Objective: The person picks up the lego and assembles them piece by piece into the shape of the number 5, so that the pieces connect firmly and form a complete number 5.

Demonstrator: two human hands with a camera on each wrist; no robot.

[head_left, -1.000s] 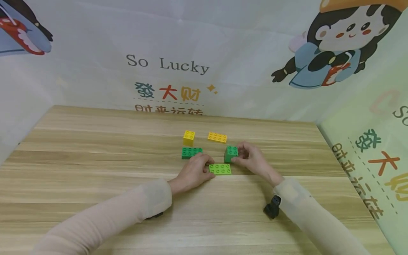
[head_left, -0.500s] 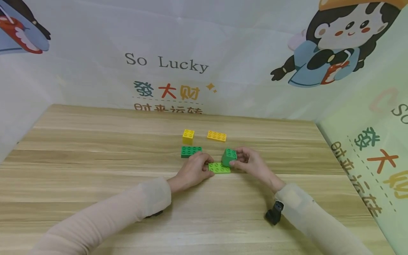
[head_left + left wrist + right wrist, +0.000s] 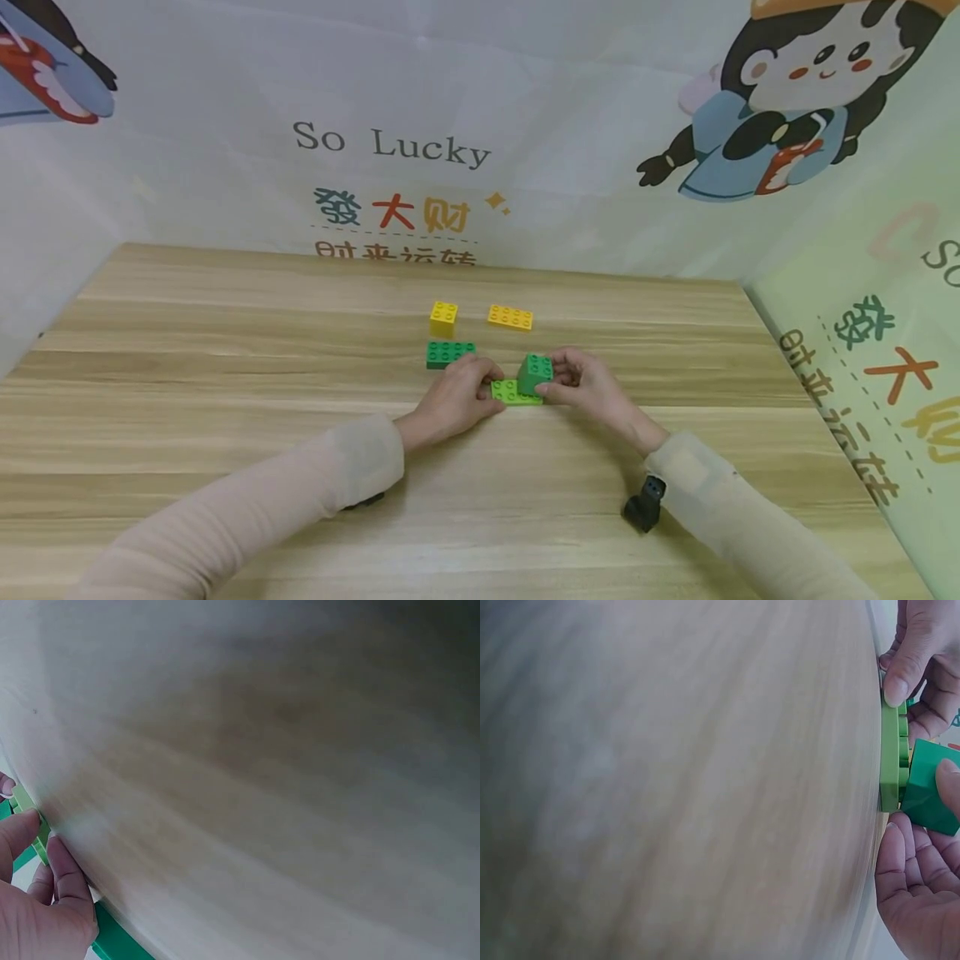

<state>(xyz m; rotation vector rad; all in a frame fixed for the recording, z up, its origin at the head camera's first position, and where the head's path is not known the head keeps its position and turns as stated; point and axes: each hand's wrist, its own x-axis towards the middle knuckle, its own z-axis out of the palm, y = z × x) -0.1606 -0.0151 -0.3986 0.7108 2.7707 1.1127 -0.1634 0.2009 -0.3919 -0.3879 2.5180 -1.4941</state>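
A flat lime-green toy brick (image 3: 505, 393) with two rows of studs lies on the wooden table. My left hand (image 3: 456, 390) pinches its left end between thumb and fingers; the left wrist view shows the thumb on the lime brick (image 3: 43, 844). In my right hand (image 3: 592, 387) a green cube-shaped brick (image 3: 536, 373) is held between thumb and fingers. It sits over the right end of the lime brick, slightly tilted against the studs in the right wrist view, where the green brick (image 3: 928, 784) shows beside them.
Just behind my left hand lies a dark green brick (image 3: 446, 354), partly covered by the fingers. Farther back are a tall yellow brick (image 3: 443, 320) and a flat yellow brick (image 3: 510, 317). A printed cloth wall (image 3: 570, 208) rises behind the table (image 3: 225, 350).
My right hand has brought the green cube brick left and toward me, from behind the lime brick's right end onto it. The left hand keeps its hold on the lime brick.
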